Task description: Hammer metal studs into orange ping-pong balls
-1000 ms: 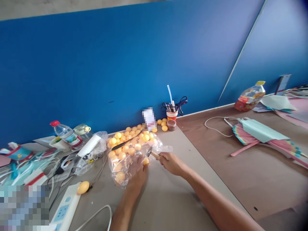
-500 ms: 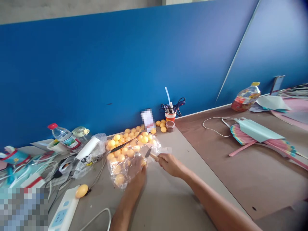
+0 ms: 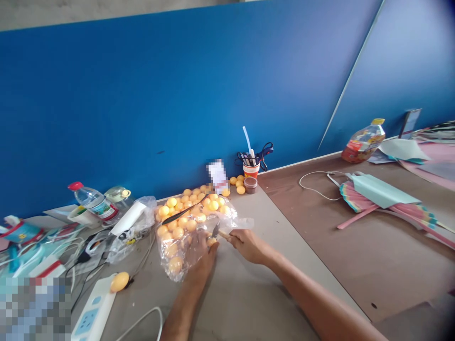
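Note:
A clear plastic bag (image 3: 177, 246) full of several orange balls lies on the grey table. My left hand (image 3: 202, 253) is pushed into the bag's open side, fingers curled round one orange ball (image 3: 212, 241). My right hand (image 3: 247, 245) grips the wooden handle of a small knife (image 3: 217, 232), whose blade tip points at that ball. A long dark tool (image 3: 181, 212) lies across the top of the bag.
Loose orange balls (image 3: 237, 183) and a cup of pens (image 3: 251, 166) stand by the blue wall. A water bottle (image 3: 93, 201), cables and a power strip (image 3: 93, 313) crowd the left. One ball (image 3: 119, 281) rests on the strip. Paper fans (image 3: 384, 201) lie right.
The knife tip has dropped a little toward the ball in my left hand. Both hands stay at the bag; the view has shifted slightly.

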Demonstrator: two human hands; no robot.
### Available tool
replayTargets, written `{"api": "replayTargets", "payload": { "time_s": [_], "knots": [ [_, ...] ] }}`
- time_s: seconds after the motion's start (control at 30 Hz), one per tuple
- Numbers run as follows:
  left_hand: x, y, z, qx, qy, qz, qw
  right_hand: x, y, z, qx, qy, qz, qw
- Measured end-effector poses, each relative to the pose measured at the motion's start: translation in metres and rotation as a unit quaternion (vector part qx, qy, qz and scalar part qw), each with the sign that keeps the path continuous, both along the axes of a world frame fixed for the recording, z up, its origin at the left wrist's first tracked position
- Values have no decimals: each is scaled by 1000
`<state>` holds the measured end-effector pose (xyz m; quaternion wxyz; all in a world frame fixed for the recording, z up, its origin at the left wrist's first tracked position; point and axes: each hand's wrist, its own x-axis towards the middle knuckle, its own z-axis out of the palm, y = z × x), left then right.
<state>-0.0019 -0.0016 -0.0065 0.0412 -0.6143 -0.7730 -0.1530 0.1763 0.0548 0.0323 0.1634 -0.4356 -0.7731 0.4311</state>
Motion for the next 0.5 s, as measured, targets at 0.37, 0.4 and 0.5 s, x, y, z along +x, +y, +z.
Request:
{"api": "replayTargets", "payload": {
  "time_s": [0.37, 0.4, 0.5],
  "knots": [
    [-2, 2, -4, 3, 31, -12, 999, -1, 0, 1, -2, 18, 1, 1000],
    [-3, 2, -6, 16, 41, -30, 999, 0, 1, 1, -4, 25, -5, 1000],
    [-8, 2, -16, 67, 79, -79, 991, -1, 1, -1, -7, 19, -10, 1000]
  ]
}}
